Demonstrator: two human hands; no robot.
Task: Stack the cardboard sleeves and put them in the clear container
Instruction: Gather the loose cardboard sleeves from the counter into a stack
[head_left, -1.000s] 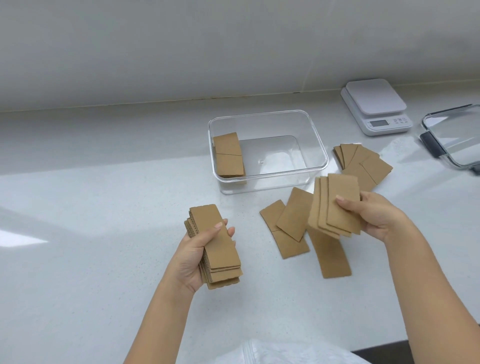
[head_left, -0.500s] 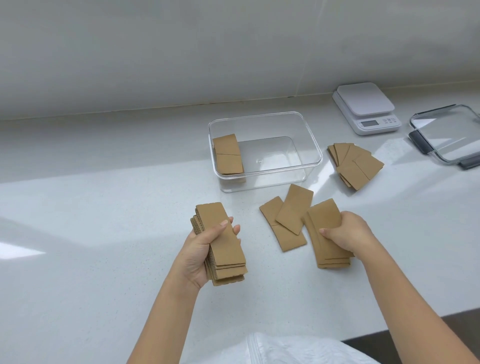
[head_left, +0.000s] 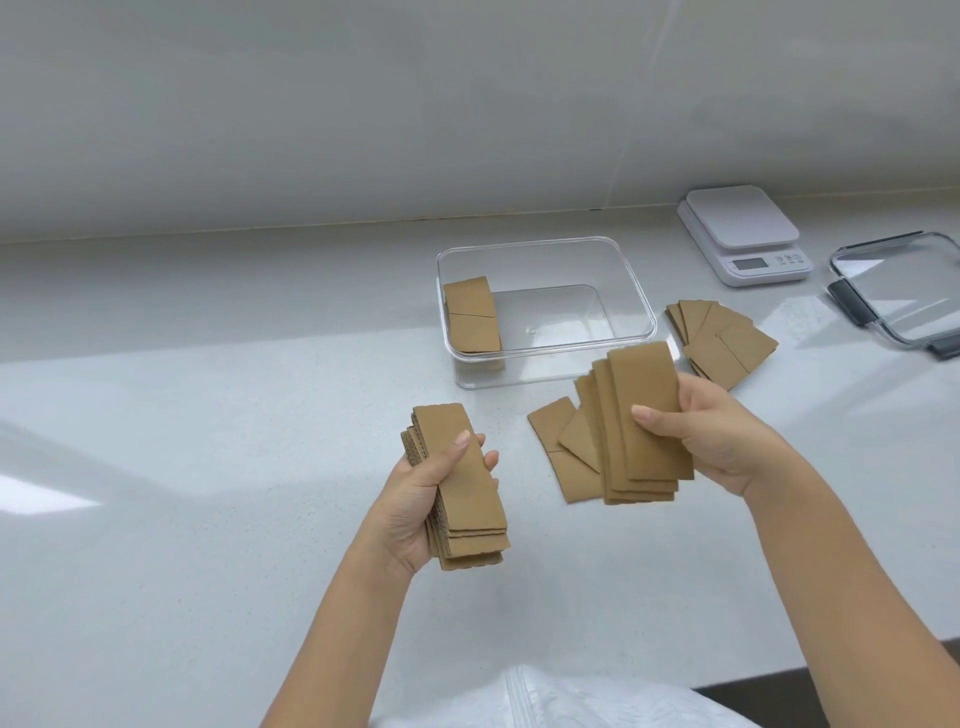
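Brown cardboard fills both of the person's hands. The left hand (head_left: 423, 499) is wrapped around a neat stack of flat brown cardboard sleeves (head_left: 460, 486), thumb pressed across the top sleeve and fingertips curling round the far edge, so the stack is gripped from both long sides and held clear of the white speckled countertop (head_left: 208, 467). The right hand (head_left: 722, 441) holds a looser, slightly fanned bundle of the same brown sleeves (head_left: 636, 426), thumb on top and fingers closed underneath; the bundle's ends are stepped rather than flush, and it is raised above the counter.

Just below and to the left of that bundle, two loose brown sleeves (head_left: 561, 441) lie overlapped on the countertop, partly hidden by it. Beyond them stands the clear rectangular plastic container (head_left: 634, 291), open at the top, with a small pile of brown sleeves (head_left: 470, 314) lying flat against its left wall; the rest of its floor is bare. To the right of the container, near but apart from it, a fanned heap of brown cardboard sleeves (head_left: 724, 348) rests on the counter.

Further back on the right sits a white digital kitchen scale (head_left: 743, 234), and at the right edge a clear lid with grey clasps (head_left: 898, 291) lies flat. A white garment (head_left: 545, 701) shows at the bottom edge.
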